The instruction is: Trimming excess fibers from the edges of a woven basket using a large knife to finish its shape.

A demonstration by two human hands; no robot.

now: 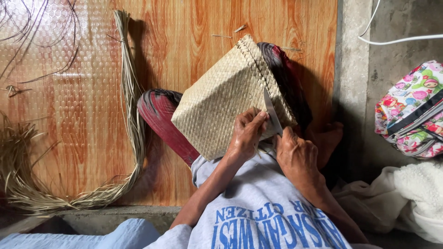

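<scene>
A pale woven straw basket (221,97), box-shaped, rests on my lap over dark red patterned cloth (161,120). My left hand (247,133) presses on the basket's near edge, fingers curled over the weave. My right hand (295,157) grips a knife (271,113) whose thin blade points up across the basket's rim, right beside the left fingers. The knife's handle is hidden inside my fist.
A long bundle of dried straw strips (131,106) curves over the wood-patterned floor mat (83,101) to the left, ending in a loose heap (18,170). A floral bag (413,110) and a white fleece cloth (406,193) lie on the concrete floor at right. White cables (397,40) run top right.
</scene>
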